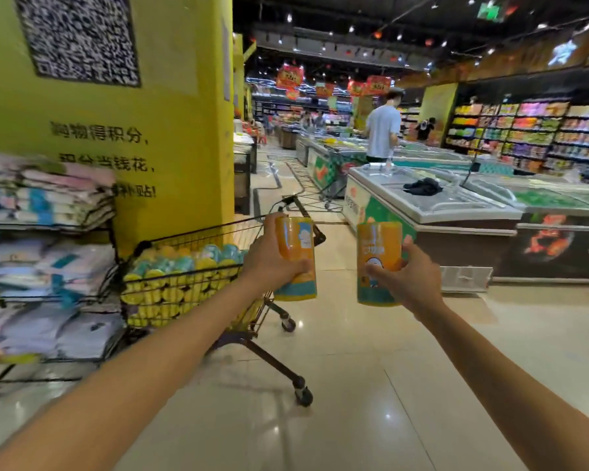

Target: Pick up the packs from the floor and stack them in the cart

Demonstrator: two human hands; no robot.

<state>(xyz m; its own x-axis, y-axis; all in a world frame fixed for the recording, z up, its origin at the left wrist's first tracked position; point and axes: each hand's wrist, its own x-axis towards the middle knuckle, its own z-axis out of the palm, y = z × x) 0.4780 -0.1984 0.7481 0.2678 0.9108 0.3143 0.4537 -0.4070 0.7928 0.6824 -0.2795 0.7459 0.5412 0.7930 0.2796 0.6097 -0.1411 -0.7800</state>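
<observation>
My left hand (272,263) grips an orange pack with a teal bottom band (295,239), held upright just right of the cart's near end. My right hand (405,277) holds a second, matching orange pack (378,246), also upright, further right over the floor. The wire shopping cart (198,246) stands to the left against the yellow pillar, filled with several yellow and teal packs (177,277) stacked on their sides. Both arms are stretched forward.
A yellow pillar (150,130) rises behind the cart. A wire rack of folded textile packs (48,253) stands at left. Chest freezers (439,205) line the right side. A person in a grey shirt (383,130) stands further down the aisle. Shiny tiled floor (354,385) lies ahead.
</observation>
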